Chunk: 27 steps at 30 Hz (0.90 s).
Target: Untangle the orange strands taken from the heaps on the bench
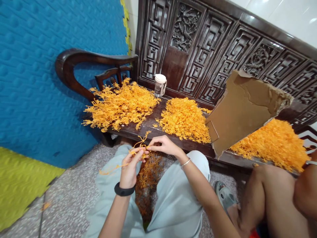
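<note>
Over my lap, my left hand (pixel 131 165) is closed around a thin, branching orange plastic piece (pixel 142 141), whose strands stick up and trail to the left. My right hand (pixel 163 145) pinches the same piece at its right side, with fingertips almost touching the left ones. Exactly what the piece depicts is too small to tell. Ahead on the dark wooden bench (pixel 148 124) lie a left heap of long, branching orange pieces (pixel 123 105) and a middle heap of smaller orange bits (pixel 185 120). Below my hands, more orange strands (pixel 151 168) show between my knees.
A lidded clear cup (pixel 160 86) stands by the carved backrest (pixel 190 49). Right of the middle heap, an upright cardboard piece (pixel 244 105) partly hides another orange heap (pixel 274 143). A person's bare legs (pixel 269 195) are at right. Blue padding (pixel 44 82) lines the left.
</note>
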### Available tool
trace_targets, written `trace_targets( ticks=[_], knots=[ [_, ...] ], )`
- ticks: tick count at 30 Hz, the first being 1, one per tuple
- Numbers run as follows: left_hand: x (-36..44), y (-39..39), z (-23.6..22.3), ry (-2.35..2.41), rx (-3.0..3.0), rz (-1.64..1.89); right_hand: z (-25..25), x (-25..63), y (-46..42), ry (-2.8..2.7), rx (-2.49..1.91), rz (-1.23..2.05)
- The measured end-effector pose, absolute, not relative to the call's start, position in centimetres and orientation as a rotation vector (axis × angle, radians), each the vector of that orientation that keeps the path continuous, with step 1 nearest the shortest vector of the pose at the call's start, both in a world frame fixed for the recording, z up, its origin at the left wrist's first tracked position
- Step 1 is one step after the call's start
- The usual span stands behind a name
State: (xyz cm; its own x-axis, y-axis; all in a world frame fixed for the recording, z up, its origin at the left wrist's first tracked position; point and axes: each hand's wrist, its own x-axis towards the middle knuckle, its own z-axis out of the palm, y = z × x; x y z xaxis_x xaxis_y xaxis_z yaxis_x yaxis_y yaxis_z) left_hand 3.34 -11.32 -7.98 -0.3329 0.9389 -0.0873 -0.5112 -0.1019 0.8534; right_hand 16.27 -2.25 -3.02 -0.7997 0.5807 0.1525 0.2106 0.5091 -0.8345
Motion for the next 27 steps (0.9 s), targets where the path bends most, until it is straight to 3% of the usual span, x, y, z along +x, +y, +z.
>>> trace_targets(
  ticks=[9,14,21,27],
  knots=[
    [4.0,-11.3,-8.2,0.864,0.849,1.594,-2.9,16.4,-2.9,-2.397,-0.642,0.96],
    [5.1,-10.9,-8.6,0.915,0.672,1.777,-3.5,15.5,-3.9,-2.349,-0.83,0.67],
    [5.6,-10.0,-9.1,0.977,0.564,1.76,-4.1,15.2,-4.8,-2.287,-1.028,0.346],
    [5.3,-9.9,-8.8,0.961,0.594,1.773,-4.8,14.1,-5.8,-2.192,-1.037,0.299]
  ],
)
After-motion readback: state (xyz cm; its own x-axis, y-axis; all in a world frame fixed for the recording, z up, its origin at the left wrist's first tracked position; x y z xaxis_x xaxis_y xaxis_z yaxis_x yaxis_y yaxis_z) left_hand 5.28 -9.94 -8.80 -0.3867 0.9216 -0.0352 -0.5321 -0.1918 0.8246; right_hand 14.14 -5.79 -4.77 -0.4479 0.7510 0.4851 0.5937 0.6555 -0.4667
